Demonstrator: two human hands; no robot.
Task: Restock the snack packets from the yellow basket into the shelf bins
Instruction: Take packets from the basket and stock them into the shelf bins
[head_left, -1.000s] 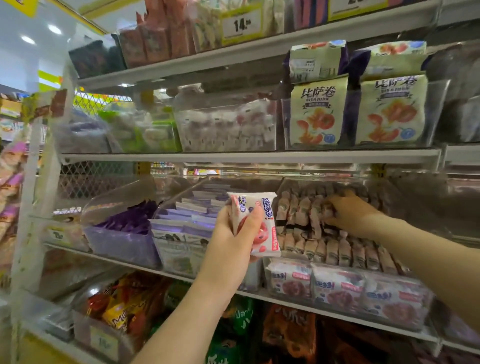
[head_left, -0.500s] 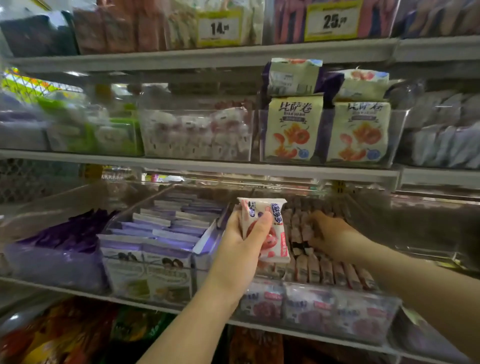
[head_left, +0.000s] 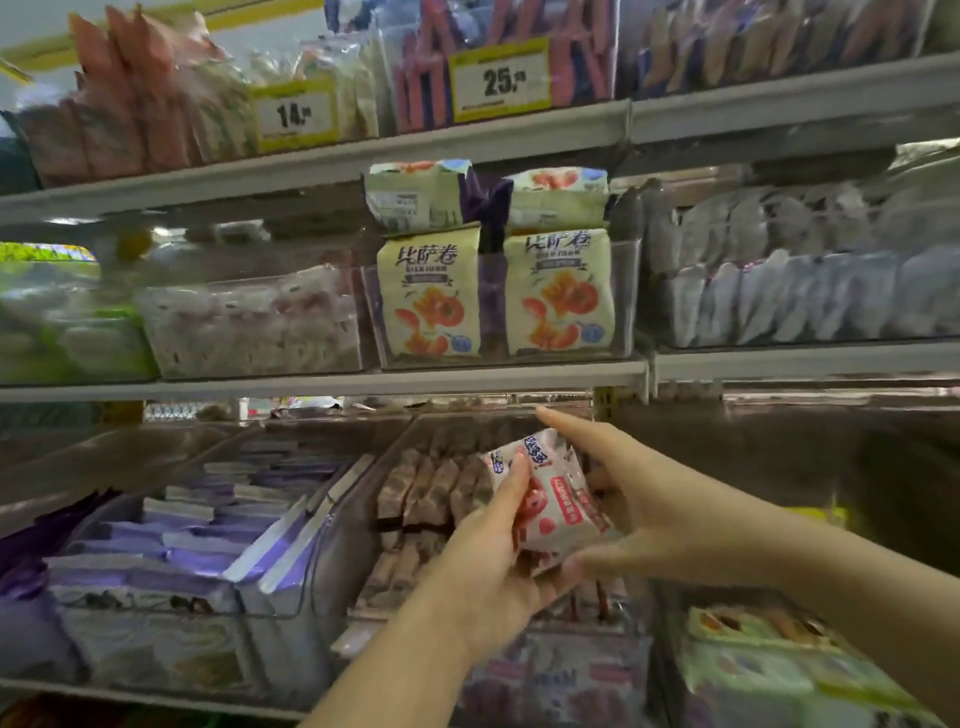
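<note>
A white and pink snack packet (head_left: 556, 499) is held tilted over a clear shelf bin (head_left: 545, 675) on the lower shelf. My left hand (head_left: 483, 566) grips it from below, thumb pressed on its front. My right hand (head_left: 649, 499) comes in from the right with spread, mostly straight fingers. Its thumb touches the packet's lower edge and its forefinger points up past the top. Inside the bin stand rows of similar pinkish packets (head_left: 421, 493). The yellow basket is out of view.
A clear bin of purple packets (head_left: 208, 519) sits to the left. The shelf edge (head_left: 363, 382) runs close above the hands, carrying cream packets (head_left: 431, 296) in a bin. Yellow price tags (head_left: 501, 80) hang higher up. Green-toned packets (head_left: 769, 665) lie at the lower right.
My right hand left the rows of packets in the bin and came to the held packet. My left hand carried the packet rightward and tilted it. The view shifted right and upward.
</note>
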